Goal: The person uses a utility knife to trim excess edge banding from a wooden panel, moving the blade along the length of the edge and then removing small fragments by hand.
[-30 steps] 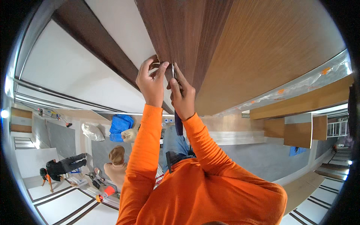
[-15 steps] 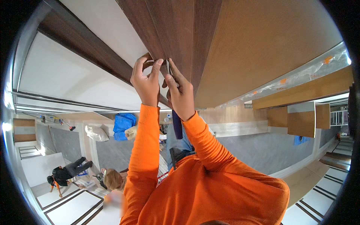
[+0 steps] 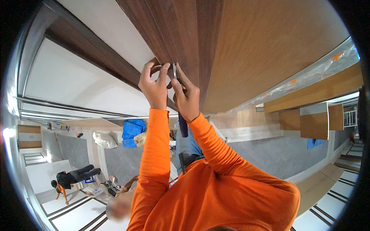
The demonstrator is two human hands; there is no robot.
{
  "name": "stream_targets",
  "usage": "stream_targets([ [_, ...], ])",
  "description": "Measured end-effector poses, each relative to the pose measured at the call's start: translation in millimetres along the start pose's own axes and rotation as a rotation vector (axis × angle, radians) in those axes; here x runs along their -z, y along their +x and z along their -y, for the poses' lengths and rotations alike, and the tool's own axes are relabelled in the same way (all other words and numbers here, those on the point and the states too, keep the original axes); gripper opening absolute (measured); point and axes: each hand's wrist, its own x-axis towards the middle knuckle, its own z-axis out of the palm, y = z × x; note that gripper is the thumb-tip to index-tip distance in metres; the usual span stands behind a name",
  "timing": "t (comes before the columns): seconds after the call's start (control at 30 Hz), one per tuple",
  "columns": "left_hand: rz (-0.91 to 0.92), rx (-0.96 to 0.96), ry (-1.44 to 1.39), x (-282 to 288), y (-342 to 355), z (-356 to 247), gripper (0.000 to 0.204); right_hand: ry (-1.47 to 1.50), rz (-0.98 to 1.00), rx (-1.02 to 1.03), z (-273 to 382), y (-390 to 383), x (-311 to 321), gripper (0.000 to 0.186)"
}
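At far left, well below, a person in dark clothes (image 3: 73, 178) bends over the floor (image 3: 77, 215), and nearer the middle another person's head (image 3: 117, 208) shows beside a cluster of tools (image 3: 110, 188); anything that slips from above could drop toward them. A blue bag (image 3: 133, 129) and a white sack (image 3: 105, 139) rest by the far wall. Higher up, the left hand (image 3: 153, 86) reaches to the dark panel (image 3: 181, 34), its grip pinched with thumb and forefinger curled at the panel's edge, though what it pinches, if anything, is too small to tell. Just beside it, touching at the fingertips, the right hand (image 3: 188, 98) has its grip clenched around a tool: a thin metal blade (image 3: 174, 71) stands up between the two hands against the panel seam, and a dark handle (image 3: 182, 125) pokes out below the wrist. The blade lies very close to the left fingers, so a slip along the seam could nick them or scratch the veneer. Both arms are stretched overhead, which likely tires the hold and loosens control. To the right, the lighter wood panel (image 3: 277, 46) and a plastic-wrapped strip (image 3: 308, 75) lie apart from the hands.
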Motion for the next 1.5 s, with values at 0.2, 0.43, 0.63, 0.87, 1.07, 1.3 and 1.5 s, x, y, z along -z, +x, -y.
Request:
stream_targets([
  [0.2,0.006,-0.09,0.068,3.2,-1.3,-6.7,0.027,0.075,-0.017,-0.096,18.1,-4.2,-3.6,0.051],
  [0.43,0.023,-0.089,0.009,3.5,1.8,0.3,0.027,0.082,0.048,-0.118,19.2,-2.1,2.0,0.049],
  [0.63,0.008,-0.016,-0.092,0.6,2.6,2.1,0.026,0.033,0.069,-0.045,18.1,1.2,4.4,0.05],
  [0.87,0.038,-0.118,0.017,1.7,-3.2,-12.0,0.025,0.04,0.027,-0.053,23.0,0.7,-0.4,0.05],
  [1.07,0.059,-0.098,0.043,5.9,1.4,-12.9,0.024,0.126,-0.01,-0.172,34.1,-3.7,-4.0,0.05],
  [1.3,0.042,-0.043,0.0,1.4,1.3,-15.8,0.024,0.213,-0.043,-0.144,27.5,-3.0,-7.4,0.051],
  [1.5,0.047,-0.051,0.006,3.1,0.4,-19.2,0.025,0.317,-0.004,-0.204,34.5,-6.5,-12.2,0.052],
])
